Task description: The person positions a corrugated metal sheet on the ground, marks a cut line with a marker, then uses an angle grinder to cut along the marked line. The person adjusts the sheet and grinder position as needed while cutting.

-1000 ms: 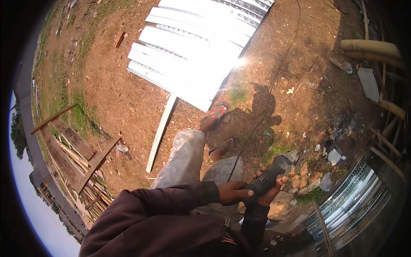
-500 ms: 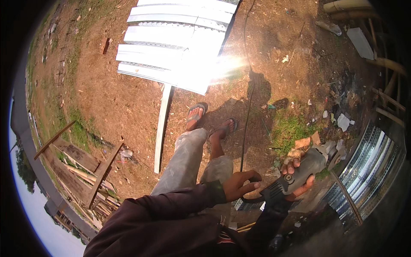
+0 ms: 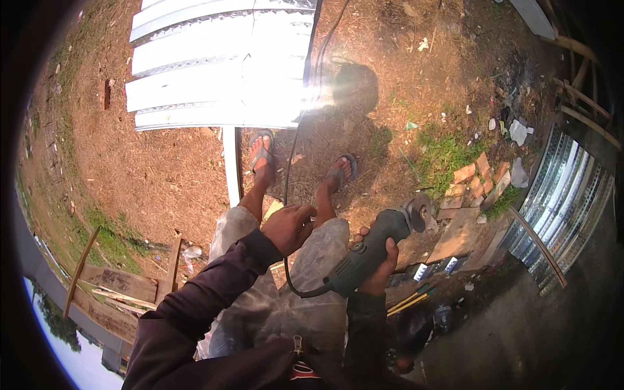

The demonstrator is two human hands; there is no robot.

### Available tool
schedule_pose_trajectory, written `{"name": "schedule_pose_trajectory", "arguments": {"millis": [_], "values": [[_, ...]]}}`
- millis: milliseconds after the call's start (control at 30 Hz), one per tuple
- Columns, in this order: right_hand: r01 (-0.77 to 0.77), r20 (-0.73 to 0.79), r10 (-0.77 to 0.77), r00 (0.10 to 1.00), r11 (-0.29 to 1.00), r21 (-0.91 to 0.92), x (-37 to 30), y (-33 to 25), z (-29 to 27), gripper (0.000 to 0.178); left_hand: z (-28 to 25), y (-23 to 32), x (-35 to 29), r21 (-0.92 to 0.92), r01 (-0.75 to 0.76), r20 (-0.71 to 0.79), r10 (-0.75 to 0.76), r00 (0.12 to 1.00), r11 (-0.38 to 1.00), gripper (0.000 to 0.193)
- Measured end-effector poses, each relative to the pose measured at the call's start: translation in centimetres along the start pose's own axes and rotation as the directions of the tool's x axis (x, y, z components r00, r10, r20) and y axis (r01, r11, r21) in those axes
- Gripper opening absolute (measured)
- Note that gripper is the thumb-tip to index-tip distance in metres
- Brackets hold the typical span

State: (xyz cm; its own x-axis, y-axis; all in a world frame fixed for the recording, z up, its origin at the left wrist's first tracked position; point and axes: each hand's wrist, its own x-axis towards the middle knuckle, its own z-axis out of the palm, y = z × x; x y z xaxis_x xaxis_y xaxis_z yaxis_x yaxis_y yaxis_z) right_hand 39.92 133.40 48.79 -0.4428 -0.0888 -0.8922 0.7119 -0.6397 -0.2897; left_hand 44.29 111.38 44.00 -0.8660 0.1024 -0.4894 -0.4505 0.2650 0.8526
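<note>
In my right hand (image 3: 383,260) is a dark grey-green angle grinder (image 3: 370,250), gripped round its body with the thumb on the near side. Its disc and guard (image 3: 417,213) point up and to the right. The black power cord (image 3: 286,268) loops from the grinder's rear end to my left hand (image 3: 289,229), whose fingers are curled round it; the grip itself is partly hidden. Beyond that hand the cord runs up across the ground along the right edge of a stack of bright ribbed metal sheets (image 3: 214,81).
A pale wooden beam (image 3: 232,166) lies between the sheets and my legs. Broken bricks (image 3: 481,175) and a board (image 3: 455,234) lie at right, before more metal channels (image 3: 552,195). Wooden planks (image 3: 120,283) are at left. My sandalled feet (image 3: 263,156) stand on dry soil.
The grinder has come left and nearer my body, its disc now plainly visible. My left hand has shifted left and up with its fingers curled in. The whole view has turned a little rightward.
</note>
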Motion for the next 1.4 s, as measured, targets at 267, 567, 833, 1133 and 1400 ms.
{"name": "schedule_pose_trajectory", "arguments": {"millis": [267,567,833,1133,1400], "values": [[-0.147,-0.124,0.163,0.979,0.981,0.129,6.6,8.8,-2.8,0.049,2.6,-17.3,18.6,0.191,0.274,0.002,-0.280,0.960,0.942,0.019],[-0.037,-0.264,0.154,0.952,0.914,0.403,8.5,5.6,-4.3,0.062,16.6,-28.3,34.8,0.258,0.470,-0.243,-0.414,0.877,0.844,0.033],[-0.043,-0.301,0.254,0.919,0.825,0.563,8.8,4.3,-3.8,0.055,19.2,-23.2,33.1,0.170,0.015,-0.194,0.018,0.981,0.985,0.031],[-0.189,-0.256,0.272,0.928,0.933,0.307,9.6,5.5,-2.1,0.046,1.7,-15.5,25.8,0.504,-0.078,0.078,0.044,0.996,0.860,0.017],[-0.119,-0.336,0.213,0.917,0.953,0.280,10.3,8.7,1.0,0.041,-19.1,-19.5,24.9,0.709,0.094,-0.360,0.243,0.901,0.699,0.013]]}}
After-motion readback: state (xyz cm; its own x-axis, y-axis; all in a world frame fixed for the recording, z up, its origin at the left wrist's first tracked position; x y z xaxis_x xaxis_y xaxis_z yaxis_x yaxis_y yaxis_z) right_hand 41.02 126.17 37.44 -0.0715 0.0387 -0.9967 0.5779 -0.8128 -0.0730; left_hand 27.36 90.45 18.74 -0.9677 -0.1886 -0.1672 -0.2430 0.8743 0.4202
